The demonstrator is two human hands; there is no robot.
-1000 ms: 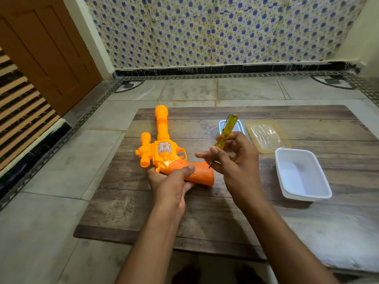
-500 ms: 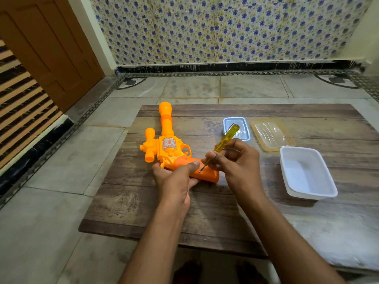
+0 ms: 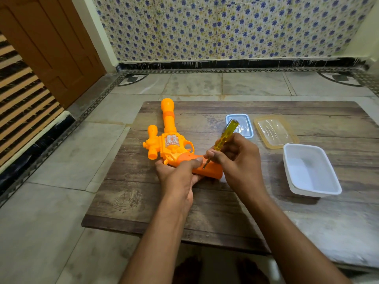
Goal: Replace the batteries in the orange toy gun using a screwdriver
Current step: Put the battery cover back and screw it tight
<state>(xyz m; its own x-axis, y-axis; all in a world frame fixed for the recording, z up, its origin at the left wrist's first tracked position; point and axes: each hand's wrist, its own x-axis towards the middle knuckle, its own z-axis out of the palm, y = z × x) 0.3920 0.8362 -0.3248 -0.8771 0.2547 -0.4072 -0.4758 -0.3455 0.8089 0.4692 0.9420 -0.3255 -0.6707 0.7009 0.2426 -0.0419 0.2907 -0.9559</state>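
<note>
left hand [image 3: 178,174]: gripping gun [image 3: 171,143] grip, centre frame
right hand [image 3: 239,160]: pinching screwdriver [image 3: 222,140], tip on the grip

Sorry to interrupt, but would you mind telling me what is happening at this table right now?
A person is working on an orange toy gun lying on a wooden table. The left hand grips the gun's handle, while the right hand holds a yellow-handled screwdriver with its tip on the handle, apparently at a screw. A white tub, a clear lid and a small tray sit to the right.
</note>
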